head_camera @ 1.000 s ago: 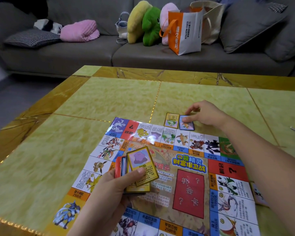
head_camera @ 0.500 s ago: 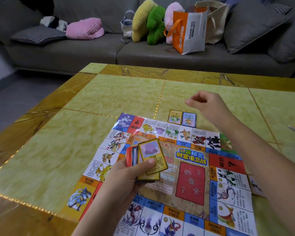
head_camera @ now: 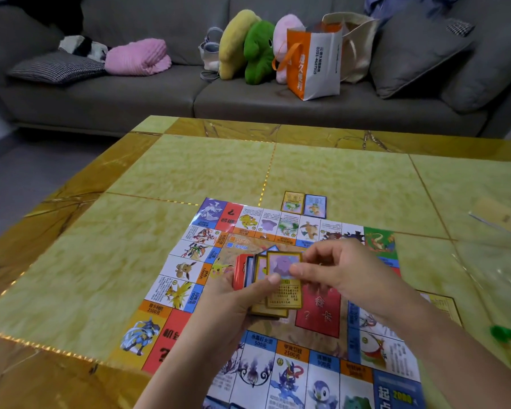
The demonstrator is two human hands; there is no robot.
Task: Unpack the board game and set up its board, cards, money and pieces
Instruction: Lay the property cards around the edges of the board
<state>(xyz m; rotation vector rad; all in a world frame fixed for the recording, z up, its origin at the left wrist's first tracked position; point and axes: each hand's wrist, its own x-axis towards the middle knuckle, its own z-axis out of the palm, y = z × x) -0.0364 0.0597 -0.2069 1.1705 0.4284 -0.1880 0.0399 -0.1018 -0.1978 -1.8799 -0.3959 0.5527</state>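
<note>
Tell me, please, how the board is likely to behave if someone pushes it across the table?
The board looks like a thin printed sheet, so it is probably light and floppy. A push at one edge would likely buckle it rather than move it whole. The table looks glossy, so it may also slide easily.

One board [head_camera: 186, 270]; two laid-out cards [head_camera: 293, 202]; three plush toys [head_camera: 258, 51].
</note>
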